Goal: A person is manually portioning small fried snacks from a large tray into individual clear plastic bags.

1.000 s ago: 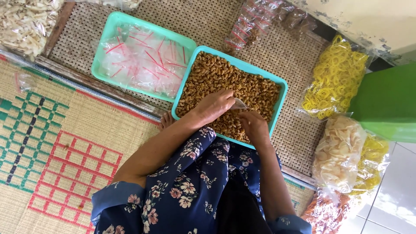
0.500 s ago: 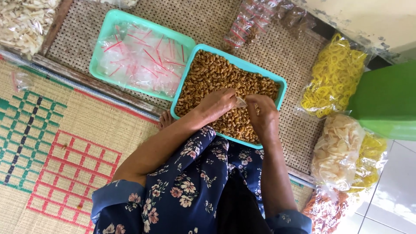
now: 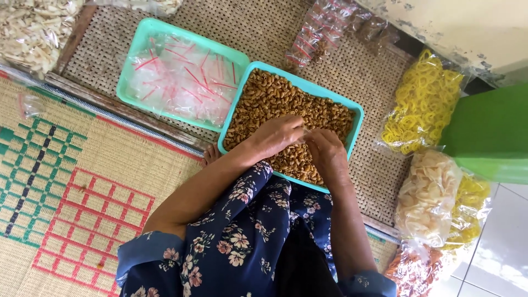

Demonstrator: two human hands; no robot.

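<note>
A turquoise tray (image 3: 297, 81) full of small brown curled snack pieces (image 3: 275, 102) lies on a rattan mat in front of me. Both my hands hover over its near half. My left hand (image 3: 278, 135) is curled, knuckles up, and my right hand (image 3: 325, 149) meets it fingertip to fingertip. Between the fingers a small clear plastic bag (image 3: 306, 132) is only just visible, pinched by both hands. My forearms come up from floral blue sleeves at the bottom of the view.
A second turquoise tray (image 3: 129, 71) with clear red-striped little bags (image 3: 181, 77) sits to the left. Bags of yellow rings (image 3: 421, 104), pale crackers (image 3: 426, 195) and orange snacks (image 3: 410, 269) lie on the right beside a green box (image 3: 489, 132). Filled packets (image 3: 324, 27) are behind.
My right hand has moved up from the near edge of the tray to join the left hand. The small bag, plainly seen before, is now mostly covered by fingers.
</note>
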